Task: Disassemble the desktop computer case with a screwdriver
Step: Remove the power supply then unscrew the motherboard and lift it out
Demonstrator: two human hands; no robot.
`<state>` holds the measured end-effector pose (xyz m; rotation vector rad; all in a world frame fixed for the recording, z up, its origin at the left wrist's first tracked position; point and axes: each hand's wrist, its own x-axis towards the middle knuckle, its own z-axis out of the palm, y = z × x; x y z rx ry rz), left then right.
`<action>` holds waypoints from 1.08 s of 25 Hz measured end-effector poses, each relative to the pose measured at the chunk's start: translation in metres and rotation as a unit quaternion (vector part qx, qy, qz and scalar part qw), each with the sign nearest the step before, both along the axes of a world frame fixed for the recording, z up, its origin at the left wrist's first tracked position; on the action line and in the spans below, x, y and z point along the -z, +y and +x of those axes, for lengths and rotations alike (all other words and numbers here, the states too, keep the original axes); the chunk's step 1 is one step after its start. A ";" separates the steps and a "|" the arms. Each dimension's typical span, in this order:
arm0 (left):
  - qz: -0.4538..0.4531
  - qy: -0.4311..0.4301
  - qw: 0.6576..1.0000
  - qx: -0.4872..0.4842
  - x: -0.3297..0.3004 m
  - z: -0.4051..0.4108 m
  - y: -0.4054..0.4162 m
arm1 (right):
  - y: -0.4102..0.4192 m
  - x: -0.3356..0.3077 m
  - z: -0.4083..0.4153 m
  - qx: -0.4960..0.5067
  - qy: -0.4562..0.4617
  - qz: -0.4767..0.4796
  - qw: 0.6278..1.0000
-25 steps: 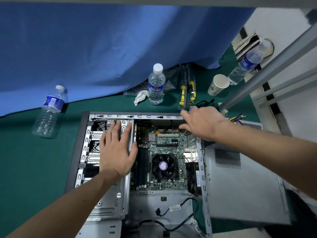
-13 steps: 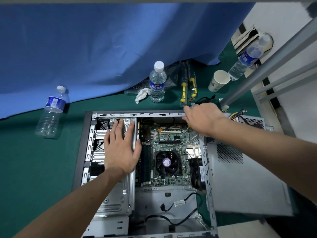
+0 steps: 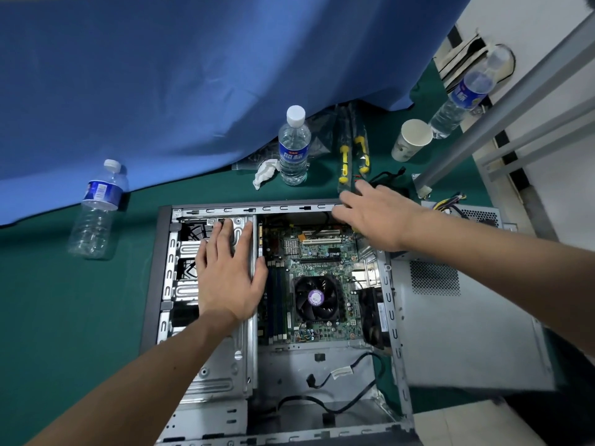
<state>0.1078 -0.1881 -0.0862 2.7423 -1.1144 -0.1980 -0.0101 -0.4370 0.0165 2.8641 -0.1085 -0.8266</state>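
the open computer case [image 3: 273, 317] lies flat on the green table [image 3: 64, 317]. the left hand [image 3: 230, 278] rests spread on its drive cage [image 3: 222, 375]; the right hand [image 3: 376, 217], fingers straight, touches the far rim, near two screwdrivers [image 3: 352, 159].

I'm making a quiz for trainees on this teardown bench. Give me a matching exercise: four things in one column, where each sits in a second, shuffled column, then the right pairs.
Things:
1. left hand
2. right hand
3. paper cup
4. CPU fan

Places:
A. on the motherboard inside the open case
B. flat on the metal drive cage
C. at the case's far top edge, near the yellow-handled screwdrivers
D. on the green mat, beside the far right bottle

Pairs: 1-B, 2-C, 3-D, 4-A
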 end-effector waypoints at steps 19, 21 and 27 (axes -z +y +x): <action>-0.007 -0.001 1.000 0.000 -0.001 0.000 0.000 | -0.003 0.004 -0.007 0.061 -0.086 -0.043 0.994; -0.008 0.001 1.000 0.000 -0.001 0.000 0.000 | -0.005 0.003 -0.009 0.028 -0.053 -0.007 0.998; -0.003 0.003 1.000 0.001 0.000 0.000 0.000 | 0.003 0.003 -0.004 0.083 -0.042 -0.085 0.992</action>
